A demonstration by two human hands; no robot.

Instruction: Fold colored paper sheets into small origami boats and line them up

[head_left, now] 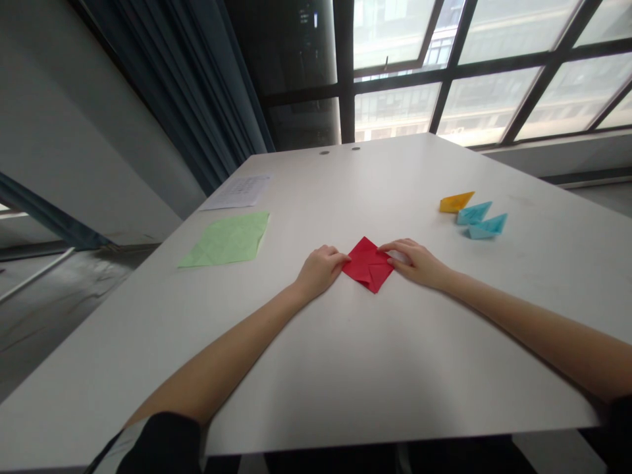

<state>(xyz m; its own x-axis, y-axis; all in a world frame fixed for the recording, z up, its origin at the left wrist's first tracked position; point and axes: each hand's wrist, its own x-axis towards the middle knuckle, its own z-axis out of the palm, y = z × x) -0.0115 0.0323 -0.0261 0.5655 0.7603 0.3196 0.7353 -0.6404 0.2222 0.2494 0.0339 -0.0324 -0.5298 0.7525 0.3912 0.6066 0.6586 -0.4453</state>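
The red paper (368,264) is matt, with crisp creases. Under it the table (345,368) top is smooth, matt white. Left of the red paper a green sheet (227,239) looks thin and crinkled. Right of it the orange boat (457,201) and two blue boats (474,212) are matt folded paper.

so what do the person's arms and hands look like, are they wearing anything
The left hand and right hand are bare, with no gloves, rings or watch in view, and the forearms are uncovered. The left sleeve is dark and ends near the elbow, with a pale band along its outer edge. The right sleeve is dark too and only just in view.
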